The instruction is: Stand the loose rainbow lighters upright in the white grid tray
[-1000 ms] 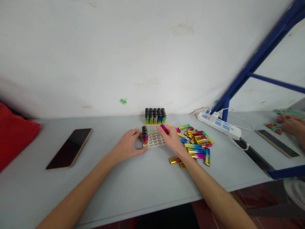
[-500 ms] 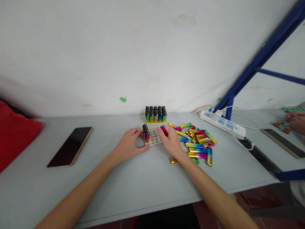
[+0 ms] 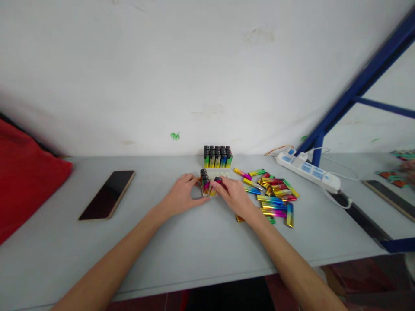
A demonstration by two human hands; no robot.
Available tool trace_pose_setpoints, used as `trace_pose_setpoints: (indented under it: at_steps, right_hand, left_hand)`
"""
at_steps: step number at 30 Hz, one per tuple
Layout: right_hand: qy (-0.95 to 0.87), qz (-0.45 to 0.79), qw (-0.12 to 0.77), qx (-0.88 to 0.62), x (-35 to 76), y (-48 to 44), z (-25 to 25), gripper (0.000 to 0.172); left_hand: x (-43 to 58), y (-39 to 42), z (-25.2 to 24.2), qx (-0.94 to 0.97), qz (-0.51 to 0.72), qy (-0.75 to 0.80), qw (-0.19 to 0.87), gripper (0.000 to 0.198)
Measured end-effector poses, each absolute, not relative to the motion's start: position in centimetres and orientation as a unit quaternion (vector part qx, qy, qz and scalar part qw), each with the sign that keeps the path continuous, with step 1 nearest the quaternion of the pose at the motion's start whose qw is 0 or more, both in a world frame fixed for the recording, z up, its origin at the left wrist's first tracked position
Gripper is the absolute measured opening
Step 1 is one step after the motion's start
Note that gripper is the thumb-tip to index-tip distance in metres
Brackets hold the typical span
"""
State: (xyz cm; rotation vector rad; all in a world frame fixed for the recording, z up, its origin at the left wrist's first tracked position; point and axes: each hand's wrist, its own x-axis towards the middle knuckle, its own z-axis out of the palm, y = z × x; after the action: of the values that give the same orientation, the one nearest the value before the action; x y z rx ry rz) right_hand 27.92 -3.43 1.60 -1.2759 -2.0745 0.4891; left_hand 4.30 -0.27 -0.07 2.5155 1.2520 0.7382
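Note:
My left hand (image 3: 182, 195) grips the left end of a white honeycomb tray (image 3: 223, 172), thumb along its front edge and fingers behind. A row of upright lighters (image 3: 205, 185) with black tops stands in the tray's left end. Between the fingertips of my right hand (image 3: 237, 195) is a purple and yellow lighter (image 3: 213, 191), upright at the tray's front, beside that row. How deep it sits in its hole cannot be made out. Behind the tray stands a block of upright lighters (image 3: 218, 159). To the right lies a loose pile of shiny coloured lighters or sleeves (image 3: 274, 190).
A phone (image 3: 107, 195) lies at left, near a red cloth or bag (image 3: 26, 181). A white power strip (image 3: 308, 170) with cables sits by a blue metal frame (image 3: 352, 90). Beyond the frame are another phone (image 3: 389, 199) and a co-worker's hand (image 3: 409, 167).
My right hand has lowered the purple lighter from a tilted hold to upright in the tray's front, beside the row. My left hand keeps its grip. The view has shifted slightly.

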Motion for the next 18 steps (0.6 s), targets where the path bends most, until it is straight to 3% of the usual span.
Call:
trace_pose_setpoints:
  at_steps: [6,12,18]
  right_hand:
    - [-0.844,0.151,0.263,-0.442,27.6,-3.7,1.8,0.021]
    - [-0.838,0.003,0.2,-0.507,26.3,-4.7,2.0,0.042]
    - [-0.807,0.054,0.299,-0.506,31.4,-3.2,2.5,0.032]
  left_hand:
    - [4.3,-0.2,-0.3,0.863,0.252,0.423,0.113,0.046]
    - [4.3,0.0,-0.1,0.866,0.249,0.418,0.112,0.035]
    - [4.2,0.0,0.3,0.863,0.25,0.424,0.113,0.046]
